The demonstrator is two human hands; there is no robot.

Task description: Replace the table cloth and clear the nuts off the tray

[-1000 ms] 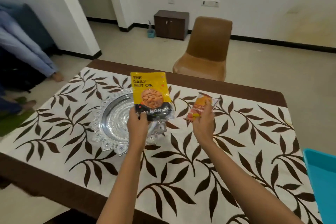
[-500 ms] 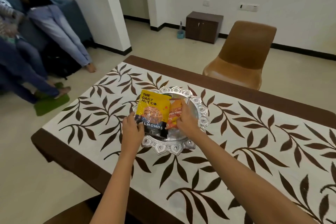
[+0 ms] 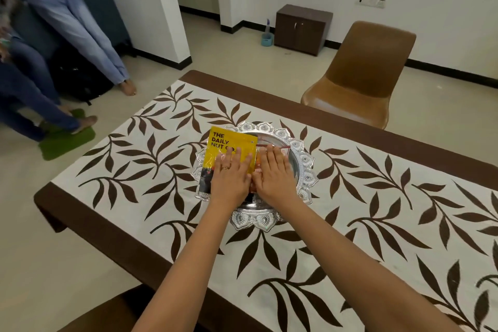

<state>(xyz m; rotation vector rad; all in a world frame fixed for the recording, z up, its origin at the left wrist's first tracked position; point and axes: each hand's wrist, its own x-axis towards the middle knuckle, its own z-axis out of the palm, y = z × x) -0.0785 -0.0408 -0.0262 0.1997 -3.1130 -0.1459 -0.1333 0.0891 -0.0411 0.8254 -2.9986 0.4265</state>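
Note:
A round silver tray [image 3: 301, 167] with an embossed rim sits on the white table cloth [image 3: 350, 218] printed with brown leaves. On the tray lies a yellow almond packet [image 3: 223, 144], partly overhanging the left rim. My left hand [image 3: 230, 178] lies flat on it with straight fingers. Beside it, my right hand [image 3: 273, 174] presses flat on a smaller orange packet [image 3: 258, 160], which is mostly hidden under the palm.
A brown chair [image 3: 361, 80] stands at the table's far side. A small dark cabinet [image 3: 303, 28] is against the back wall. People sit at the far left, their legs [image 3: 80, 35] stretched toward a green mat [image 3: 64, 140]. The table's dark brown edge [image 3: 107, 226] runs along the near left.
Both packets came down from mid-air onto the silver tray. My hands let go of them and now lie flat on top. The view shifted left.

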